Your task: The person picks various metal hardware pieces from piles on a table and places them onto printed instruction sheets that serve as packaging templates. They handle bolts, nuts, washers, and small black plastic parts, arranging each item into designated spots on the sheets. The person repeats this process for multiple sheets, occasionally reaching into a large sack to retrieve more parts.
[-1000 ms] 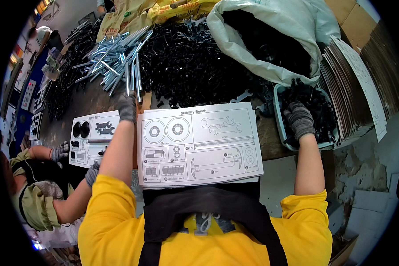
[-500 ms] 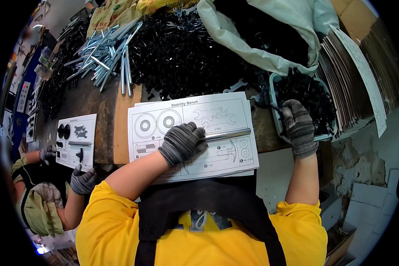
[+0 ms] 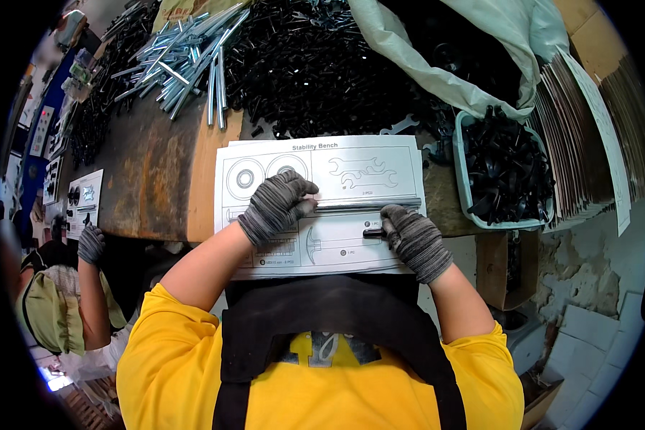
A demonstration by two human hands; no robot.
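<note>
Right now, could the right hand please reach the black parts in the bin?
Probably yes: nothing covers the black parts in the bin, though the right hand seems to hold a dark piece.

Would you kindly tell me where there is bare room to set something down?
The widest bare patch is the table between the printed sheets, silver rods and the co-worker's sheet; a narrow strip runs between the printed sheets and blue tub. Behind the printed sheets, black parts crowd it.
</note>
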